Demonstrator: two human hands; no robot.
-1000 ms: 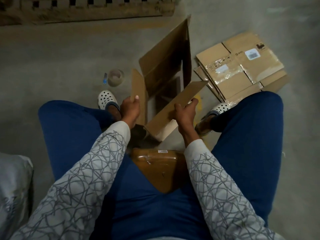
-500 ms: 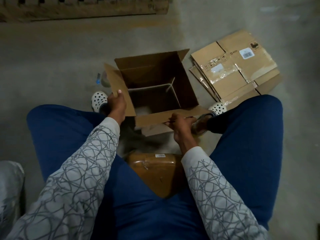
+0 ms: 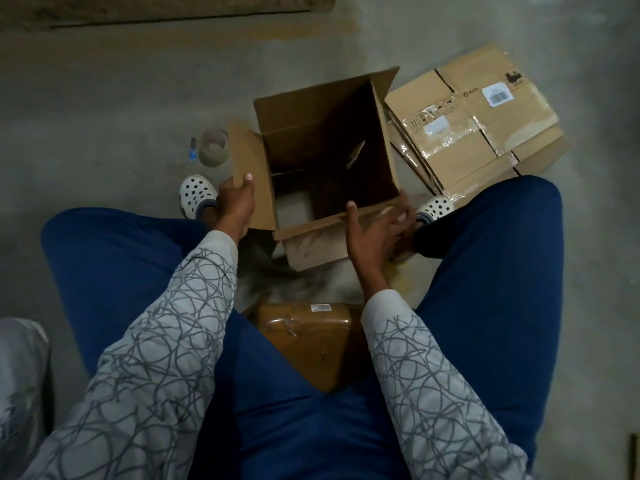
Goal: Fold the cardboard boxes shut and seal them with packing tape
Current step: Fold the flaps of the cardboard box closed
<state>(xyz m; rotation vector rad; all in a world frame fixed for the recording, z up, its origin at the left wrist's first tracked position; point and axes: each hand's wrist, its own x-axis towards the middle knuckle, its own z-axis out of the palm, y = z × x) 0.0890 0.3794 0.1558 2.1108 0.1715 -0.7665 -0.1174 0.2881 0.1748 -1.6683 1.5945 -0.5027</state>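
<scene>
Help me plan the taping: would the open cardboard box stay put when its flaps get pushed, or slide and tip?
Probably slides: the open box looks empty, so it is likely light on the smooth floor. It could tip, since just the left hand grips it, by the left flap. That flap looks stiff, holding flat.

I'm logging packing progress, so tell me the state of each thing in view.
Box: upright, top flaps open, unsealed.
Left hand: grips the left flap.
Right hand: open, at the near flap.
Tape roll: on the floor, untouched.
Flat boxes: stacked, flattened.
Parcel: wrapped, between the legs.
</scene>
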